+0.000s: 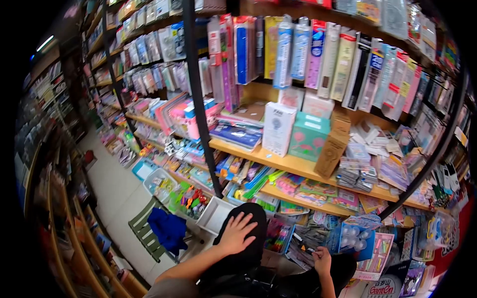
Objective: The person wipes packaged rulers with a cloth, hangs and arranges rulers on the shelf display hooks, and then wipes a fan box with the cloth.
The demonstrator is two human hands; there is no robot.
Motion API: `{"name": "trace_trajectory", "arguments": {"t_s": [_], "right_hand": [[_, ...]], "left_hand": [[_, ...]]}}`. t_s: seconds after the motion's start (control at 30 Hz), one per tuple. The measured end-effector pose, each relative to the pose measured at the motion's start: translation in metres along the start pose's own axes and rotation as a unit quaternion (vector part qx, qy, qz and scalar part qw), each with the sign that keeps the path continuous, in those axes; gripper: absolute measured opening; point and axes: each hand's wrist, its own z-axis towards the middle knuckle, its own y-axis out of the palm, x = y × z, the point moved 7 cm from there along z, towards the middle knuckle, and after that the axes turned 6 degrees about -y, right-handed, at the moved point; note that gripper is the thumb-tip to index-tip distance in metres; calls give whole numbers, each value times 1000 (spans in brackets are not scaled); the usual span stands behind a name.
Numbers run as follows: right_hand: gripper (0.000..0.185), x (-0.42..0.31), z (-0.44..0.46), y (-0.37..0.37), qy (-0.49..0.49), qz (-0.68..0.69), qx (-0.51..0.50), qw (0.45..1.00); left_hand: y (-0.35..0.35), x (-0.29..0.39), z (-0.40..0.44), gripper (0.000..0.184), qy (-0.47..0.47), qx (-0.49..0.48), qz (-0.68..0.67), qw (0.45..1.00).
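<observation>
My left hand (238, 234) lies flat on my bent knee in dark trousers, its fingers spread and nothing in it. Beside my other knee, my right hand (322, 259) is raised with its fingers curled together; whether it holds something small I cannot make out. Just left of that hand stands a bin of packaged items (301, 247). To its right is a blue box (358, 242) with clear round-topped things in it. A white empty tray (214, 215) sits beyond my left knee.
Shelves (278, 160) packed with hanging packets, boxes and stationery rise in front. A green folding chair (144, 227) with a blue cloth (168, 230) stands at the left. Further left runs a tiled aisle (107, 186) beside more shelving. A pink-edged box (375, 256) is at the lower right.
</observation>
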Motion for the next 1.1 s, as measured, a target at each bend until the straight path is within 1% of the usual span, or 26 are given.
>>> {"name": "trace_trajectory", "arguments": {"t_s": [0.07, 0.1, 0.27, 0.33, 0.4, 0.43, 0.47, 0.5, 0.53, 0.57, 0.6, 0.63, 0.67, 0.7, 0.73, 0.77, 0.8, 0.83, 0.87, 0.9, 0.93, 1.0, 1.07, 1.1], "right_hand": [[22, 11, -1, 11, 17, -42, -66, 997], [19, -3, 0, 12, 43, -59, -91, 993], [21, -2, 1, 26, 18, -117, -157, 980], [22, -2, -1, 27, 16, -143, -176, 974], [21, 2, -4, 27, 18, -177, -185, 967], [22, 2, -5, 26, 24, -185, -193, 963], [23, -1, -5, 24, 30, -194, -199, 960], [24, -3, -6, 23, 37, -201, -202, 958], [24, -3, -7, 23, 43, -207, -206, 955], [23, -4, -7, 22, 50, -213, -208, 953], [23, -3, -8, 20, 58, -219, -209, 951], [22, 0, -7, 20, 52, -212, -209, 953], [22, 5, -8, 22, 46, -204, -207, 956], [22, 7, -8, 23, 39, -196, -205, 958], [22, 8, -8, 23, 46, -207, -212, 954], [22, 7, -8, 24, 53, -217, -218, 950], [23, 7, -6, 25, 59, -227, -223, 946], [23, 10, -6, 26, 46, -221, -210, 951], [24, 11, -6, 25, 68, -216, -217, 949], [24, 6, -5, 24, 71, -206, -208, 954], [24, 2, -5, 23, 73, -195, -200, 958], [25, 4, -7, 22, 88, -187, -200, 958], [25, 8, -8, 22, 96, -181, -202, 958], [25, 9, -8, 22, 95, -179, -203, 958]], "left_hand": [[6, 5, -18, 46, 18, -23, -43, 999], [7, 9, -25, 46, 25, -33, -70, 997], [14, 19, -47, 45, 55, -63, -170, 982], [18, 10, -48, 43, 46, -49, -230, 971], [31, -21, -52, 43, -47, -31, -250, 966], [38, -43, -55, 42, -87, -6, -218, 972], [47, -74, -65, 42, -111, 48, -171, 978], [49, -107, -75, 47, -145, 91, -116, 979], [61, -150, -96, 53, -170, 165, 13, 971], [56, -187, -104, 60, -246, 114, 77, 960], [29, -205, -112, 67, -380, 98, 115, 913], [8, -227, -120, 77, -455, 50, 126, 880], [10, -256, -145, 83, -510, 84, 167, 839], [0, -268, -163, 88, -562, 95, 169, 804], [0, -278, -179, 89, -606, 99, 123, 780], [23, -307, -200, 89, -636, 30, 93, 765], [22, -306, -201, 79, -617, 50, 122, 776], [24, -308, -197, 67, -599, 71, 114, 789], [28, -307, -199, 57, -562, 107, 148, 807], [27, -306, -199, 54, -564, 82, 139, 810], [26, -303, -200, 49, -542, 102, 148, 821], [27, -310, -206, 37, -538, 115, 140, 823], [28, -326, -218, 31, -510, 206, 98, 830], [23, -334, -220, 28, -528, 245, 31, 813]]}}
